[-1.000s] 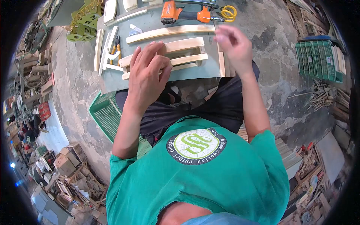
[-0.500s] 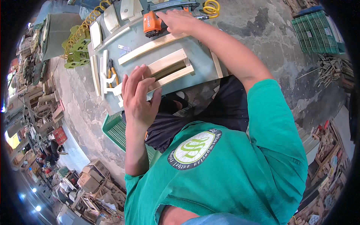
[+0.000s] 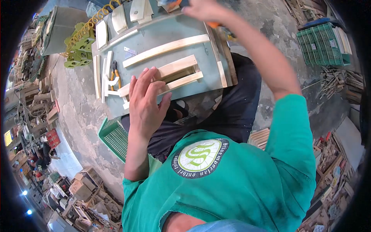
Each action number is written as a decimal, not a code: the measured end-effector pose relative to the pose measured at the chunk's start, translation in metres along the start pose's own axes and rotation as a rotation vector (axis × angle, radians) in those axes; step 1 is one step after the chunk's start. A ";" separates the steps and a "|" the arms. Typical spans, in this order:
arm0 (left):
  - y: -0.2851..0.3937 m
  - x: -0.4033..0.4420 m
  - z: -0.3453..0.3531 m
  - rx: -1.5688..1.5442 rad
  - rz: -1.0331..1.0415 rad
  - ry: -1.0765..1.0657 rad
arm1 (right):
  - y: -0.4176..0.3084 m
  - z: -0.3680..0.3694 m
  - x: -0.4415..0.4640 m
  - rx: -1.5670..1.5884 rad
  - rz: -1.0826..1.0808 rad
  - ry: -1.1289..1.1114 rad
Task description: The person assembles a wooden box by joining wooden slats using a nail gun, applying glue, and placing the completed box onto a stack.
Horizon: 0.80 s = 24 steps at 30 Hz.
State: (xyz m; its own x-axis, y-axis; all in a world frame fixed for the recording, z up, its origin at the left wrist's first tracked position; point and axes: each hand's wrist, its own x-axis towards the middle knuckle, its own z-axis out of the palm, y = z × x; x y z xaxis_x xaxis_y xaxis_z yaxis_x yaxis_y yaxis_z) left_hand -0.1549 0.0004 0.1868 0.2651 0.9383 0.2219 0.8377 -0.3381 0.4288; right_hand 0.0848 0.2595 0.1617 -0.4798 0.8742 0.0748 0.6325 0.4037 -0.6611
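Note:
My left hand lies over the left part of a small pale wooden frame, fingers stretched out and thumb apart. Some of the frame is hidden under it. At the top edge of the view, my right hand is closed round an orange-and-black nail gun. Motion blur and the edge of the picture hide much of that tool. A long, slightly curved wooden strip lies beyond the frame. Left of the frame are orange-handled pliers and a white bracket-shaped piece.
The grey-green worktable carries a metal hinge plate and several wooden pieces. A yellow coiled hose runs along its far left. Green plastic crates stand below left and at right.
My right hand has lifted the nail gun off the table and moved it up, partly out of view. My left hand stays on the frame. The view has shifted slightly.

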 end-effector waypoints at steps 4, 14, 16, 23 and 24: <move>0.003 0.002 -0.002 -0.014 -0.002 0.020 | -0.032 -0.086 -0.070 0.970 0.448 0.016; -0.001 -0.001 0.005 -0.026 0.025 0.069 | -0.139 -0.104 -0.247 0.708 0.452 0.204; -0.003 -0.003 0.006 -0.018 0.027 0.066 | -0.154 -0.095 -0.252 0.766 0.507 0.181; -0.003 -0.003 0.009 -0.013 0.036 0.102 | -0.195 -0.081 -0.241 0.867 0.822 -0.055; -0.002 -0.003 0.009 -0.013 0.031 0.106 | -0.200 -0.080 -0.240 0.861 0.828 -0.053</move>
State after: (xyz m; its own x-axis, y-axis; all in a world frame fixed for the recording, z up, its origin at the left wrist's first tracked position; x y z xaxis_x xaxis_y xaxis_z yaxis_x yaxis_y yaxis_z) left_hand -0.1535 -0.0013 0.1770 0.2380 0.9147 0.3268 0.8234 -0.3684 0.4316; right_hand 0.1219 -0.0091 0.3357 -0.1560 0.7632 -0.6270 0.1557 -0.6079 -0.7786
